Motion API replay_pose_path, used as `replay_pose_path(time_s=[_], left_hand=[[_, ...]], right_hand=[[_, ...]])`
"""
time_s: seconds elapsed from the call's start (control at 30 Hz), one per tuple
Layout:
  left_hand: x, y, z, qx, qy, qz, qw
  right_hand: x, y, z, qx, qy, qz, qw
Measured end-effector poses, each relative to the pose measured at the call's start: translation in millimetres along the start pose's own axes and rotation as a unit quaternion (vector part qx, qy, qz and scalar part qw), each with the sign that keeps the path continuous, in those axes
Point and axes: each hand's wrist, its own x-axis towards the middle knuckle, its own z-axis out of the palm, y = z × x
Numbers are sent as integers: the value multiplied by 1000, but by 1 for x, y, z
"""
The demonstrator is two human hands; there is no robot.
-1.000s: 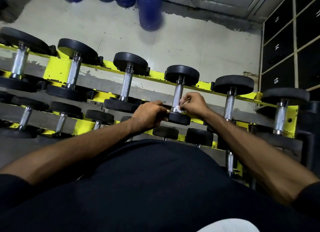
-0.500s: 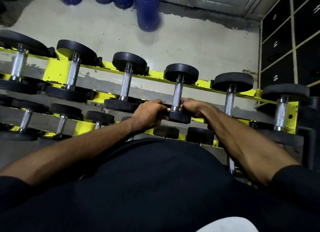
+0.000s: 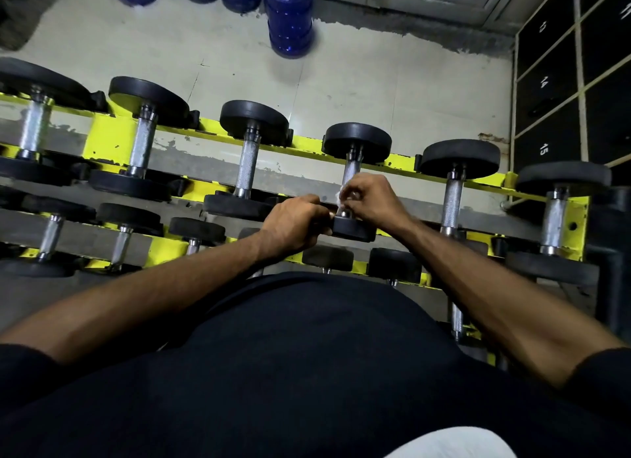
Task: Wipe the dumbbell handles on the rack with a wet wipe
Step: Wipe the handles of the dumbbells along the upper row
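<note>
Yellow rack (image 3: 114, 135) carries 6 dumbbells (image 3: 248, 160) across its top tier, smaller dumbbells (image 3: 124, 232) racked toward 6 o'clock.

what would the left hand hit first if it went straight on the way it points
The near black head of the dumbbell being wiped; the left hand points right at it and seems to touch it, though depth is unclear.

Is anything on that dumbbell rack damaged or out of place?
The dumbbells sit evenly in their cradles. Only the yellow rack looks worn: its paint is chipped and scuffed along the upper rail.
</note>
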Motion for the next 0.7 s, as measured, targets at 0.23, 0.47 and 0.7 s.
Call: replay_pose_path(time_s=[0.23, 0.47, 0.7], left_hand=[[2, -2, 1, -1, -2, -12, 1000], [3, -1, 3, -5, 3, -17, 1000], [4, 0, 2, 2, 2, -18, 1000]], right_hand=[[20, -17, -3, -176, -99, -81, 976], [47, -30, -10, -430, -62, -74, 898], [49, -42, 1, -392, -211, -133, 885]])
